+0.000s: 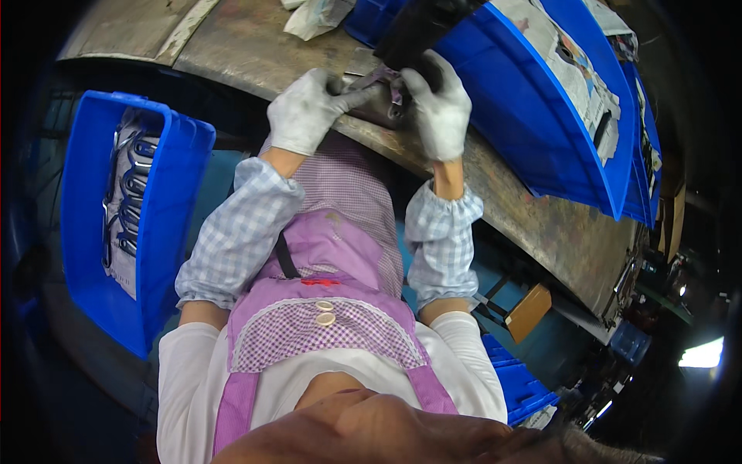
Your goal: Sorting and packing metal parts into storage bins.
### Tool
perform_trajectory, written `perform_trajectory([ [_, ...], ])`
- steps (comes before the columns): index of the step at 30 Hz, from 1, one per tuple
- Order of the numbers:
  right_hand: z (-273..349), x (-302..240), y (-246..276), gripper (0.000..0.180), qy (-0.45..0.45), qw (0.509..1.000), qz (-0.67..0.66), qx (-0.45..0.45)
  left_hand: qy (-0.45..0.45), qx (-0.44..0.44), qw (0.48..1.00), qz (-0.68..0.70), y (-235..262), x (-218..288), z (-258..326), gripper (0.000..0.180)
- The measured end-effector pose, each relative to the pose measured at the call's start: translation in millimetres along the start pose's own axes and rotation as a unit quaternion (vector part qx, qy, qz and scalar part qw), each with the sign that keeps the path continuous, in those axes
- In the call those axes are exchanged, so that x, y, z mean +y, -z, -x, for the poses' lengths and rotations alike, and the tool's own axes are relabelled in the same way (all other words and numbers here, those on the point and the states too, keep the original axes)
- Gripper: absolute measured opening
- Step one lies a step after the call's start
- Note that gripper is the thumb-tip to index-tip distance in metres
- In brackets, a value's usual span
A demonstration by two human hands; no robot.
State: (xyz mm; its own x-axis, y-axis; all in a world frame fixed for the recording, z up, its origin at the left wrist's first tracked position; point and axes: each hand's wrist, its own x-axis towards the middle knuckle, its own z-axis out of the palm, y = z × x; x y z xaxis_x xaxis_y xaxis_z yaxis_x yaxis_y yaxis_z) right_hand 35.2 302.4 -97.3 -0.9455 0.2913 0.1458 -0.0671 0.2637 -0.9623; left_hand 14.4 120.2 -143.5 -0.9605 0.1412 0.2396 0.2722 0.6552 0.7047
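Broadly, a worn metal bench (556, 240) sweeps from 11 o'clock round to 4 o'clock, where we find a person in a purple apron (340, 255) bent to close handwork at its edge. We see a large blue bin (525, 131) with paper inside at 2 o'clock, a second blue bin (81, 209) at 9 o'clock, and a dark column (421, 35) at 12 o'clock. Shiny metal hardware (131, 189) lies in a row on paper in the 9 o'clock bin. Both hands wear white gloves: the left hand (305, 112), at 11 o'clock, has its fingers partly curled and its thumb stretched toward the work; the right hand (440, 112), at 1 o'clock, bends thumb and fingers with a dark gap between. We cannot tell how firmly either one grips. Smallest of all, a small purplish-grey piece (379, 76) sits between them at 12 o'clock, just below the column's lower end. To do this well, we would steady the piece from both sides, keep its upper face in view, hold loose glove cloth back from the working spot, and keep fingertips out from under the column.
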Motion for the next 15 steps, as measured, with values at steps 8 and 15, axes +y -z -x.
perform_trajectory([
  [8,5,31,5,0.026,0.131,0.975,0.176,0.016,0.083,-0.031,0.993,-0.083,7,0,-9,0.051],
  [15,28,-32,-59,0.025,0.035,0.998,0.048,-0.023,0.196,-0.242,0.880,0.357,62,-18,14,0.060],
])
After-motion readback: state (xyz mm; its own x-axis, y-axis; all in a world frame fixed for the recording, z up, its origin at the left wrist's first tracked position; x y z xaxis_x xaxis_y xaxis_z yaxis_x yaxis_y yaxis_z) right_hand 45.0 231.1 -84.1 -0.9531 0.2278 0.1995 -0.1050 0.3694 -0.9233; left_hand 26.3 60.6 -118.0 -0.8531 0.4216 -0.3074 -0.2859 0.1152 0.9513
